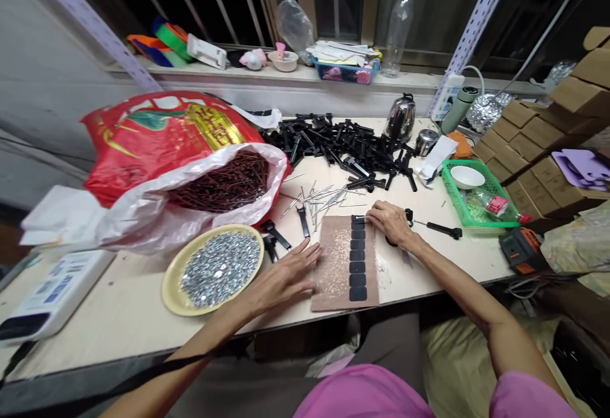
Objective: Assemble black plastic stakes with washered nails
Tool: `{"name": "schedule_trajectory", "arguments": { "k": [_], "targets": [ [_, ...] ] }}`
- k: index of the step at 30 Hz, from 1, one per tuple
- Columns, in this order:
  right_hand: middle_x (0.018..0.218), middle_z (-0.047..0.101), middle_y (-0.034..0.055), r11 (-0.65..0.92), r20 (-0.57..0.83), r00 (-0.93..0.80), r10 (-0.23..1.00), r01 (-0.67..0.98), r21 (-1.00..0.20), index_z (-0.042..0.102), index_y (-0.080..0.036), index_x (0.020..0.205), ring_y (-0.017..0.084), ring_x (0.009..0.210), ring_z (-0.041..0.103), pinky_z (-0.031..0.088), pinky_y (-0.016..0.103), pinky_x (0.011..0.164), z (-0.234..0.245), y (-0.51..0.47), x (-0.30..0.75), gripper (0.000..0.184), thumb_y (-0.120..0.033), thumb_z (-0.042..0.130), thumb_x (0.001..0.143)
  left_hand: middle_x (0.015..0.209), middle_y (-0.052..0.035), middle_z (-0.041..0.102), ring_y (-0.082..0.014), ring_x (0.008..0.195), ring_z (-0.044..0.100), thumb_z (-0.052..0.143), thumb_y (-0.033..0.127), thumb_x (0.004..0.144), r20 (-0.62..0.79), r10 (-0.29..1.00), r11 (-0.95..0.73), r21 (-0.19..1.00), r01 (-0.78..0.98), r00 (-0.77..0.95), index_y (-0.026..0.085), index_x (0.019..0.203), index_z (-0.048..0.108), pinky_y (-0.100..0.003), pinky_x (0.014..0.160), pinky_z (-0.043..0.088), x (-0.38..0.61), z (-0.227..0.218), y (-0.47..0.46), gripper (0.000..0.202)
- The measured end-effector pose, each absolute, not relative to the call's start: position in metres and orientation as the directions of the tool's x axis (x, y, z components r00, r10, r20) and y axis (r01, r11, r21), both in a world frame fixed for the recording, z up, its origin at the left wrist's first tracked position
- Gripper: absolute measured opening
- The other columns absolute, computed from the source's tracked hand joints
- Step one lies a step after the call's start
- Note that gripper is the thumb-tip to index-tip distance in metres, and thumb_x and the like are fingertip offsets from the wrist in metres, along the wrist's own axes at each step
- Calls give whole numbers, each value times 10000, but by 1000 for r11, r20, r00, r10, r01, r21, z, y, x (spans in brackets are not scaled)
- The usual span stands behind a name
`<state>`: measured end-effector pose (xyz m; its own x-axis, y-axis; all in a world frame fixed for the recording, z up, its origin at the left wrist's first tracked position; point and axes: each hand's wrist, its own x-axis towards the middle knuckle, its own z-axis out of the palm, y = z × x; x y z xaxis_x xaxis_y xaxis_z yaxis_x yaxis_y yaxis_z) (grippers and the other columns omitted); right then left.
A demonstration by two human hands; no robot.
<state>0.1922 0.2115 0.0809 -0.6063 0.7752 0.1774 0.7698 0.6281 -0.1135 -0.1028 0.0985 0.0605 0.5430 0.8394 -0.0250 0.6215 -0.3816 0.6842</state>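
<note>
A brown board (336, 297) lies on the table before me, pale specks scattered over its left half. Down its right side runs a column of several black rectangular pieces (357, 267). My right hand (391, 222) is at the top of that column, fingertips pinched at the uppermost piece; what they hold is too small to make out. Fingers stretched out, my left hand (290, 270) rests at the board's left edge and holds nothing. Beside it are a yellow bowl (172, 300) of small silver metal discs and a few black plastic handle-like parts (303, 221). Loose thin metal rods (324, 197) lie beyond the board.
A red bag (157, 132) full of thin brown rods stands at left. Black parts (333, 141) are heaped at the back. A screwdriver (441, 229), green basket (476, 216) and power-tool battery (519, 249) are at right. Cardboard boxes (538, 183) are stacked beyond.
</note>
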Motion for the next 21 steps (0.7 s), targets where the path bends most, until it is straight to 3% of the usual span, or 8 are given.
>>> {"name": "schedule_trajectory", "arguments": {
  "k": [5, 8, 11, 13, 14, 18, 19, 21],
  "targets": [
    [888, 632, 28, 650, 160, -632, 758, 754, -99, 686, -171, 870, 123, 773, 513, 331, 237, 626, 70, 231, 190, 196, -251, 524, 946, 1514, -120, 312, -299, 1423, 219, 544, 594, 817, -104, 717, -579, 464, 671, 690, 209, 1449, 338, -451, 1138, 262, -92, 51, 102, 768],
    [819, 615, 25, 704, 216, -678, 702, 707, -66, 677, -144, 839, 110, 746, 494, 322, 241, 599, 61, 217, 193, 353, -242, 377, 996, 1515, -154, 298, -305, 1418, 231, 537, 585, 827, -129, 701, -606, 412, 681, 702, 165, 1457, 315, -445, 1136, 275, -91, 47, 101, 789],
    [709, 567, -7, 882, 276, -848, 453, 471, 1, 651, -151, 819, 91, 675, 456, 317, 227, 554, 48, 185, 199, 443, -159, 252, 1009, 1519, -152, 292, -297, 1418, 232, 533, 553, 845, -128, 692, -624, 390, 677, 711, 174, 1469, 283, -448, 1132, 291, -92, 46, 101, 771],
    [698, 559, -24, 962, 302, -921, 247, 270, 36, 631, -166, 828, 91, 656, 440, 328, 216, 528, 42, 172, 204, 351, -110, 324, 988, 1521, -148, 288, -288, 1416, 237, 519, 552, 854, -129, 682, -637, 380, 671, 720, 182, 1479, 250, -442, 1126, 309, -93, 47, 100, 775],
    [716, 564, -23, 969, 316, -923, 219, 243, 40, 620, -166, 825, 92, 659, 441, 337, 214, 521, 40, 172, 205, 305, -92, 364, 972, 1524, -144, 284, -284, 1416, 237, 510, 553, 859, -129, 677, -642, 376, 668, 724, 187, 1484, 231, -439, 1123, 317, -93, 48, 100, 776],
    [749, 555, 20, 817, 311, -781, 542, 577, 25, 587, -139, 769, 107, 663, 442, 345, 214, 486, 39, 190, 204, 305, -80, 355, 958, 1532, -126, 275, -276, 1416, 233, 493, 543, 873, -121, 680, -649, 359, 671, 723, 218, 1496, 188, -437, 1120, 327, -92, 53, 99, 766],
    [741, 545, 22, 796, 284, -770, 572, 604, 34, 585, -140, 769, 110, 656, 439, 341, 215, 474, 38, 190, 203, 314, -89, 343, 963, 1531, -129, 278, -278, 1416, 235, 493, 541, 874, -120, 682, -648, 358, 672, 721, 215, 1495, 190, -438, 1120, 325, -92, 54, 99, 764],
    [704, 516, -1, 879, 217, -865, 453, 474, 51, 587, -158, 790, 102, 616, 420, 339, 208, 449, 34, 178, 202, 319, -62, 330, 953, 1528, -132, 288, -281, 1414, 239, 494, 536, 875, -124, 681, -646, 362, 673, 721, 207, 1493, 205, -439, 1121, 326, -91, 56, 99, 757]
  ]
}}
